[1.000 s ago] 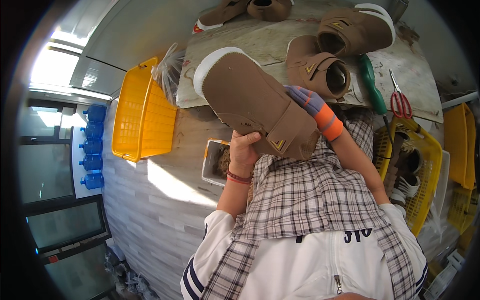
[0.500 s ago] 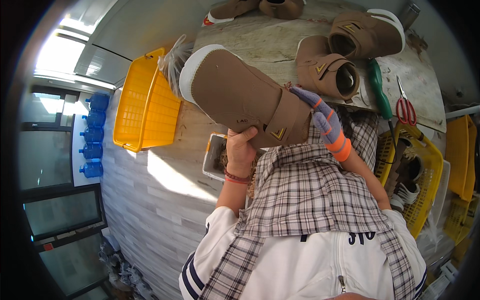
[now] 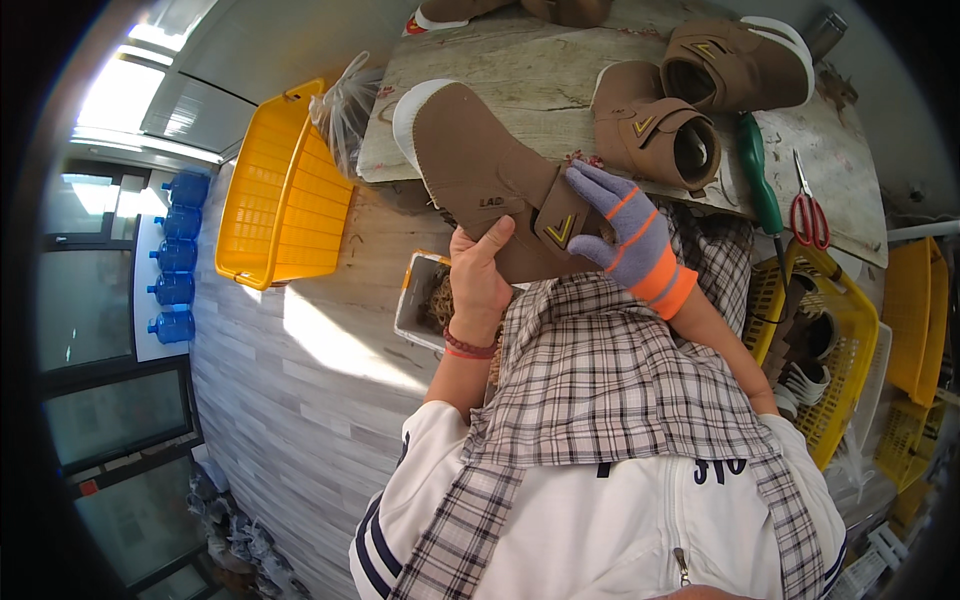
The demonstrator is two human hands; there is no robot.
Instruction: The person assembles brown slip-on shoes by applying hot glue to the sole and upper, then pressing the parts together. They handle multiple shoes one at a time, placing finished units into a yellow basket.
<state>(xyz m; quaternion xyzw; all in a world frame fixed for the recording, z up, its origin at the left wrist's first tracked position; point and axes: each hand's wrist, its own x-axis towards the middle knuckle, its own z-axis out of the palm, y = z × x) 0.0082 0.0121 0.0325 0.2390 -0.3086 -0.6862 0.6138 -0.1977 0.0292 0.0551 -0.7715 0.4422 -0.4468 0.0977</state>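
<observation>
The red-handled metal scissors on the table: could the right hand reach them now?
Probably yes: nothing covers the scissors, though the grey-and-orange gloved right hand would first have to leave the brown, white-edged shoe and pass the green-handled tool lying between.

Left grip (image 3: pixel 478 288) clasped, thumb (image 3: pixel 496 236) uppermost, gloved right grip (image 3: pixel 632 236) spread

Free passage runs over the bare tabletop (image 3: pixel 545 105) between the held boot (image 3: pixel 480 165) and 2 brown boots (image 3: pixel 655 125). Those boots, the green tool (image 3: pixel 758 175) and red-handled scissors (image 3: pixel 808 208) crowd the right side; clearance behind them seems slight.
</observation>
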